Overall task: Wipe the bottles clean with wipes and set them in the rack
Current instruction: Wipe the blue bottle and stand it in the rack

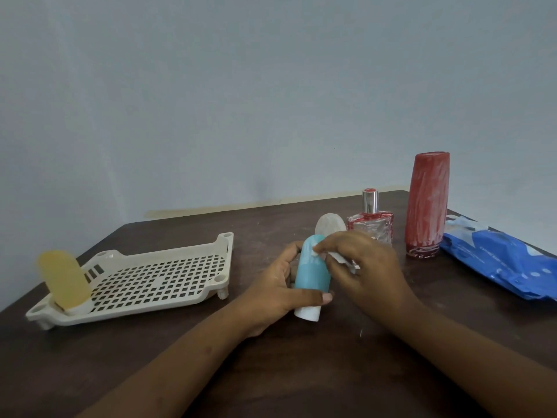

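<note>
Clamping teal bottle [312,277] in left grip [271,294]; right grip [366,268] pinches a wipe [343,260].

Two bare forearms and bare hands, nothing worn on either.
The left hand [271,294] and right hand [370,276] have short, trimmed fingernails; the left forearm [180,366] carries a small dark spot, and the right forearm [467,357] is smooth, unsleeved skin.
</note>
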`<state>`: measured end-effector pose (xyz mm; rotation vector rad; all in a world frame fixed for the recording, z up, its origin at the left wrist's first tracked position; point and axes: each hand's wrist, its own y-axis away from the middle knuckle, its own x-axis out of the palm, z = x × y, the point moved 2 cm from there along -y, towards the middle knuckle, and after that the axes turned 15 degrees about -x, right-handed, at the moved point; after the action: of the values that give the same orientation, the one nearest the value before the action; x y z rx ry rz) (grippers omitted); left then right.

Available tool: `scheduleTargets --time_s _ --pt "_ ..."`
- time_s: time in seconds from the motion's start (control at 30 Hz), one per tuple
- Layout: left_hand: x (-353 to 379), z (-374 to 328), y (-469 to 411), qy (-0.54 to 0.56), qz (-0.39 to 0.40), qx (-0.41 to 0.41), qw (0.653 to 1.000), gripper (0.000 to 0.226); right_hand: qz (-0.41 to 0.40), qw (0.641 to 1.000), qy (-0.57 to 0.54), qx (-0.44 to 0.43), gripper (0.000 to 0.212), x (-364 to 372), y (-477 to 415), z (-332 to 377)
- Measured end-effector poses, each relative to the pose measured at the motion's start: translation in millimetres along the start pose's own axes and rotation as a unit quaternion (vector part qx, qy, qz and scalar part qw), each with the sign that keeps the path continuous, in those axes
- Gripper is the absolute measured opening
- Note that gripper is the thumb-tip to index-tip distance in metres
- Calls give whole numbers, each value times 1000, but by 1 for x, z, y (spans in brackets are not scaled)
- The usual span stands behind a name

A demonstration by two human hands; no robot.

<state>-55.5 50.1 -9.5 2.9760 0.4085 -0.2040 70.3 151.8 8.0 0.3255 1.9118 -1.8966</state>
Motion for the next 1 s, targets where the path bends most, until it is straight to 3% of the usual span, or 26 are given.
scheduleTargets --time_s 0.2,0.4,0.57,0.67,0.8,0.9,1.0 --pt "1 0 1 -81 -65 34 994 72 -64 997 -14 50 16 -4 -7 -7" --pt "4 -4 6 -215 -179 117 953 55 -75 996 -32 28 18 -7 -6 -4" --pt "4 -4 6 -259 -209 133 934 44 -36 999 -12 -23 21 -7 -5 -1" --pt "5 -6 8 -264 -212 134 931 44 36 997 -3 -75 22 -3 -4 7" --pt "3 -6 10 -258 -211 113 936 58 92 993 1 -74 30 4 -1 19" --pt "4 -7 11 -239 -197 123 943 84 105 992 -9 -69 37 6 0 19" --pt "5 -7 10 -224 -183 133 948 86 95 993 -3 -73 26 3 -1 15"
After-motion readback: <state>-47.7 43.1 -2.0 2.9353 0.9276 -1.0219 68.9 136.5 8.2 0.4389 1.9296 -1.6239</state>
